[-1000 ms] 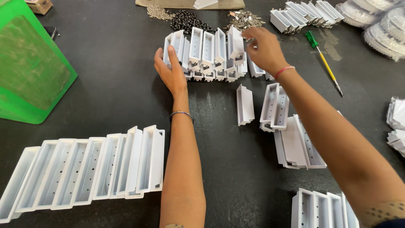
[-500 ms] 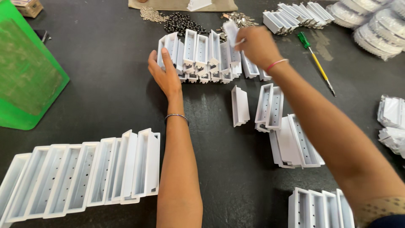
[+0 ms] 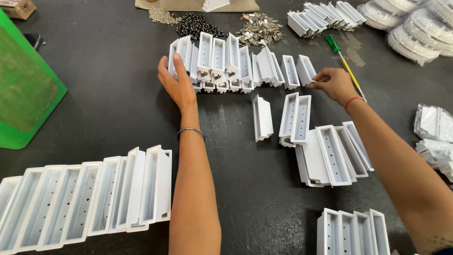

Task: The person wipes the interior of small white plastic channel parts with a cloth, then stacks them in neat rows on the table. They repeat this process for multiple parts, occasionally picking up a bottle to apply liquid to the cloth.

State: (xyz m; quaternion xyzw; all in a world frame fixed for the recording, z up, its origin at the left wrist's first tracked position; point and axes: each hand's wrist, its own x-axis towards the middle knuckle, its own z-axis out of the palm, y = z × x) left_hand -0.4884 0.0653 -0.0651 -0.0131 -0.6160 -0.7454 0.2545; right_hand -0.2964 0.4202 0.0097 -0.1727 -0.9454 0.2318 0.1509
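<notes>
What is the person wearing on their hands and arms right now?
Both forearms are bare, with no sleeves or gloves in view. The left hand has a thin metal bangle at the wrist. The right hand has a red thread band around its wrist. No rings or watch can be made out.

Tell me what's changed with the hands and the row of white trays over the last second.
The right hand moved off the row of white trays out to its right end, fingers now at the end tray. The left hand stayed pressed against the row's left end. The green-handled screwdriver stayed put.
</notes>
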